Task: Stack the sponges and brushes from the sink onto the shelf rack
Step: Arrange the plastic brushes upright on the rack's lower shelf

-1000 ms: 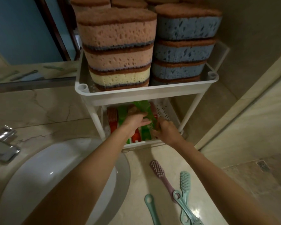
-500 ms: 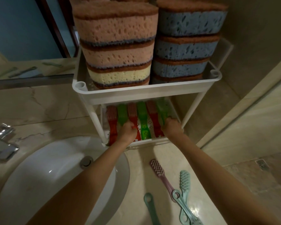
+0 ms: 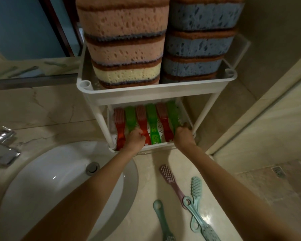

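On the white shelf rack (image 3: 156, 92), two tall stacks of sponges (image 3: 125, 42) fill the upper tray, while six red and green brushes (image 3: 153, 124) lie side by side on the lower one. The left hand (image 3: 135, 139) curls over the brush handles, and the right hand (image 3: 182, 136) grips the rightmost green one. Nearer, pastel brushes (image 3: 195, 192) lie on the counter right of the white sink (image 3: 47, 185).

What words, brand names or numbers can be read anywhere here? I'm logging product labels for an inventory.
None: no readable text appears in this view.
The sponges, the red and green brushes, the white rack and the brushes on the counter show no print.
The tap shows no legible marking.
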